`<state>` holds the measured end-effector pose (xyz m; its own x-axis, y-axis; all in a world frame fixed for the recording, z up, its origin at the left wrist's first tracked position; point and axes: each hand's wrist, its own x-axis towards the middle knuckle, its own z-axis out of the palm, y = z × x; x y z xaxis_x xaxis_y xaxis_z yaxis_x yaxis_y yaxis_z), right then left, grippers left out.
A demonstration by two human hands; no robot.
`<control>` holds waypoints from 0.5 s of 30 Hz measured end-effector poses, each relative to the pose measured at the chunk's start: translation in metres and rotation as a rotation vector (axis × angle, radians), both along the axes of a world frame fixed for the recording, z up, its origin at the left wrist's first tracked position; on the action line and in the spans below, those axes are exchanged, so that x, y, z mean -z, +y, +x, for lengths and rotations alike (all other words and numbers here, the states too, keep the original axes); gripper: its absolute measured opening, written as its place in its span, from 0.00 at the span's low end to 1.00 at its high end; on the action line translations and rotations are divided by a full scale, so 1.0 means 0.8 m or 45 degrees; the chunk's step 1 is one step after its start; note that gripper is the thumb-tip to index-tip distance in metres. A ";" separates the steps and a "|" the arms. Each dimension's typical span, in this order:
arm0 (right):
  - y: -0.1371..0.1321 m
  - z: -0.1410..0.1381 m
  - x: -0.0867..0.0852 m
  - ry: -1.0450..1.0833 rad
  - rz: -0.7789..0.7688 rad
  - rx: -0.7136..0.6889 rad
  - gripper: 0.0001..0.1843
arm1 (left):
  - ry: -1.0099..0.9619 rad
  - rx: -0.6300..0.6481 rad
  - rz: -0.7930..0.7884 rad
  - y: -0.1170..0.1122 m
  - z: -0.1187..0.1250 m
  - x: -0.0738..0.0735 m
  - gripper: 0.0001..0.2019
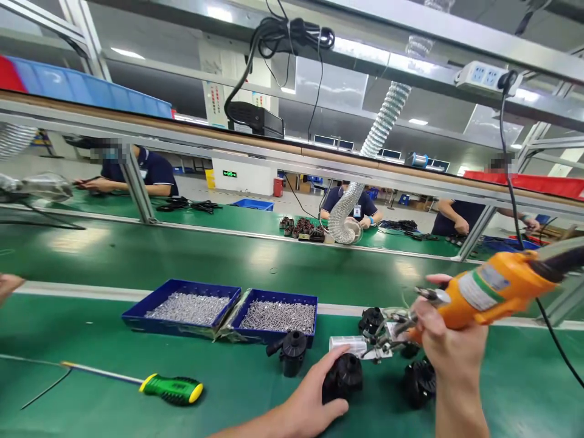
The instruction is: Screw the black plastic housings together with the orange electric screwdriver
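Note:
My left hand [314, 395] grips a round black plastic part [343, 378] that rests on the green bench mat. My right hand [449, 344] holds an orange electric screwdriver [493, 291], its tip pointing left and down toward a small metal fixture [385, 337]. A second black part with a spout [289, 351] stands just left of my left hand. Another black part [418, 382] lies below my right hand, and one more [370, 319] sits behind the fixture.
Two blue trays of screws [189, 306] [278, 316] sit side by side at the bench's far edge. A green-handled screwdriver [171, 389] lies at the left. Behind runs a green conveyor belt [191, 255]; people work across it. A flexible duct [347, 216] hangs down.

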<state>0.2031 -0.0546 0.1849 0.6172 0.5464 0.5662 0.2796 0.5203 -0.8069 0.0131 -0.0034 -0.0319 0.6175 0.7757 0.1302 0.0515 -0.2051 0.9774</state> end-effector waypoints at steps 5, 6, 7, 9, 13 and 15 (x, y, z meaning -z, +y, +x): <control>-0.007 0.021 -0.002 0.004 -0.048 0.036 0.34 | 0.006 -0.129 0.017 -0.006 0.010 0.009 0.62; -0.004 0.022 -0.001 0.008 -0.041 0.020 0.34 | -0.020 -0.076 0.046 -0.006 0.008 0.007 0.67; -0.001 0.022 0.001 0.013 -0.031 0.011 0.34 | -0.063 0.002 0.055 -0.006 0.005 0.005 0.71; 0.005 0.020 0.004 0.020 -0.012 -0.005 0.35 | -0.157 0.134 -0.001 -0.004 -0.001 0.000 0.64; 0.008 0.008 0.007 0.055 0.004 -0.112 0.35 | -0.110 -0.040 -0.098 -0.001 -0.004 -0.009 0.28; 0.008 0.004 0.009 0.068 0.024 -0.141 0.33 | -0.075 -0.150 -0.094 -0.002 -0.001 -0.015 0.25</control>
<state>0.2060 -0.0479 0.1774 0.5835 0.6023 0.5448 0.1762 0.5609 -0.8089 0.0125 -0.0049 -0.0196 0.5147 0.8511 0.1032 0.0135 -0.1284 0.9916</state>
